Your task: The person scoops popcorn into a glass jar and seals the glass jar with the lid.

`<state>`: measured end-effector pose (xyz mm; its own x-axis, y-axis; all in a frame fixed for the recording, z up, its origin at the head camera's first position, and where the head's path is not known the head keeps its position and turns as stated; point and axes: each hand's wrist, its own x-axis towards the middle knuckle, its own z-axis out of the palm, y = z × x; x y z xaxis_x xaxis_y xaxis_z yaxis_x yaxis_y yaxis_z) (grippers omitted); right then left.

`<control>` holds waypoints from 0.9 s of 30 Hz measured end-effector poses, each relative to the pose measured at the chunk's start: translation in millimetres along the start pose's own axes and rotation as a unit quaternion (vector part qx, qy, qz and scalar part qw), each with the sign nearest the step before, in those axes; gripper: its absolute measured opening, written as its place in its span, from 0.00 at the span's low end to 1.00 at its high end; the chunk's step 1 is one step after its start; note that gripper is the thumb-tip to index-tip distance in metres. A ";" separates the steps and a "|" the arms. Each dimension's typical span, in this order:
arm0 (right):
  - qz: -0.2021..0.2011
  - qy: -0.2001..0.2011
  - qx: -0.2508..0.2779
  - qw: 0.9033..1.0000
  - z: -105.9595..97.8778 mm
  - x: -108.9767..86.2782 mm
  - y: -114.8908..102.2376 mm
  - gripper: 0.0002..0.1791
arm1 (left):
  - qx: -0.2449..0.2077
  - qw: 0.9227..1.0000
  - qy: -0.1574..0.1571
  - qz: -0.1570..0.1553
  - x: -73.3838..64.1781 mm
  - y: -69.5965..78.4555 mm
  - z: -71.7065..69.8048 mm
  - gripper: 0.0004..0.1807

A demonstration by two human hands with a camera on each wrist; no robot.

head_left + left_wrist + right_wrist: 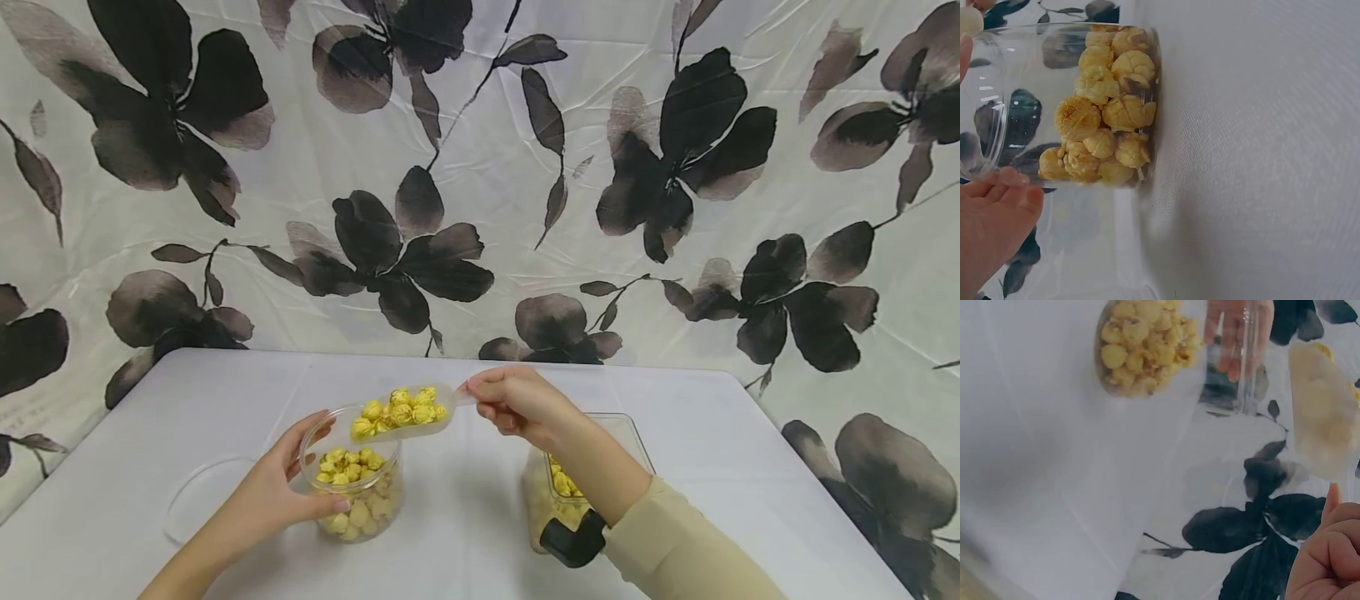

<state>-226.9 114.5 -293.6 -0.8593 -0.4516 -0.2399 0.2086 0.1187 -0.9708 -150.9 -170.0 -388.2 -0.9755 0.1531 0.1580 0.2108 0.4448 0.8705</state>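
My left hand (288, 492) grips a clear round jar (360, 533) partly filled with yellow popcorn (348, 467), thumb on the near side and fingers around the back. The jar stands upright on the table. My right hand (525, 407) pinches the handle of a translucent scoop (442, 421) heaped with popcorn. The scoop is held over the jar's open mouth. In the right wrist view the scoop (1322, 412) stands apart from the jar (1222, 381). The left wrist view shows popcorn (1104, 112) in the jar's lower part.
A clear square container (536, 500) with popcorn stands on the right, partly hidden behind my right forearm. A round clear lid (176, 508) lies left of the jar. The white table (465, 550) ends at a floral cloth (480, 167) behind.
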 end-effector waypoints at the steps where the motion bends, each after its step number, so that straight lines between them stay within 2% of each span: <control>1: 0.001 0.004 -0.007 1.000 2.2 2.0 -0.3 0.13 | 0.004 1.000 0.000 -0.002 0.4 0.1 0.0 0.54; 7: -0.013 0.016 -0.058 0.998 14.3 9.0 -5.3 0.13 | 0.019 1.000 0.000 -0.001 2.4 -1.2 0.0 0.53; 13: -0.027 0.022 -0.104 0.994 23.5 12.4 -11.5 0.12 | 0.009 1.000 -0.005 -0.011 2.2 -0.1 -1.6 0.53; 18: -0.060 0.036 -0.167 0.984 30.4 14.2 -14.8 0.10 | 0.016 1.000 -0.006 -0.015 2.1 0.8 -1.4 0.53; 21: -0.100 0.039 -0.220 0.970 35.4 14.4 -15.7 0.10 | 0.021 1.000 -0.003 -0.015 2.1 0.6 -1.2 0.54; 23: -0.133 0.037 -0.260 0.956 38.2 13.8 -15.7 0.09 | 0.022 1.000 -0.001 -0.017 1.7 0.5 -0.9 0.54; 25: -0.174 0.034 -0.303 0.936 40.3 12.9 -15.2 0.09 | 0.018 1.000 0.000 -0.015 1.6 0.1 -0.7 0.53; 27: -0.216 0.029 -0.346 0.913 41.3 11.4 -14.7 0.08 | 0.017 1.000 0.002 -0.010 1.8 -0.5 -0.3 0.53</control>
<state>-220.4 71.1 -282.4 -0.8194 -0.5430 0.1837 -0.4824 0.4801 -0.7327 -152.7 -170.2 -388.2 -0.9797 0.1407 0.1431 0.1938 0.4775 0.8570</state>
